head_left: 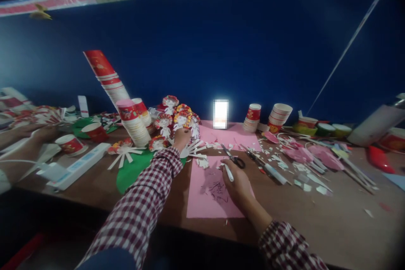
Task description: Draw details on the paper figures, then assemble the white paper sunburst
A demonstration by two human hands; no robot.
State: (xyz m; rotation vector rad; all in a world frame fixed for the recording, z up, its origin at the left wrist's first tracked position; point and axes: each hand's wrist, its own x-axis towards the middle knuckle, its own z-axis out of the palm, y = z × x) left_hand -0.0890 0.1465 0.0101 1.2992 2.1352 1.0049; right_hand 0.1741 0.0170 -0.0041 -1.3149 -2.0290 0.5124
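Observation:
My left hand (182,138) reaches out to a cluster of paper-cup figures with red and yellow frills. Its fingers are closed at the base of one figure (182,119), and part of the grip is hidden. White cut cup strips (193,149) fan out just beneath that hand. In my right hand (238,187) is a white marker (229,173), held over the right side of a pink sheet (198,202). Dark scribbled lines mark the sheet, and white scraps lie at its top edge. Scissors (236,159) lie just beyond my right fingers.
Stacked red cups (109,78) lean at the back left. A white power strip (80,166) lies in front of them, near another person's arm (12,147). A bright, blurred-out screen (220,114) stands at the back. Brushes, pink pieces (325,156) and paper scraps spread across the right.

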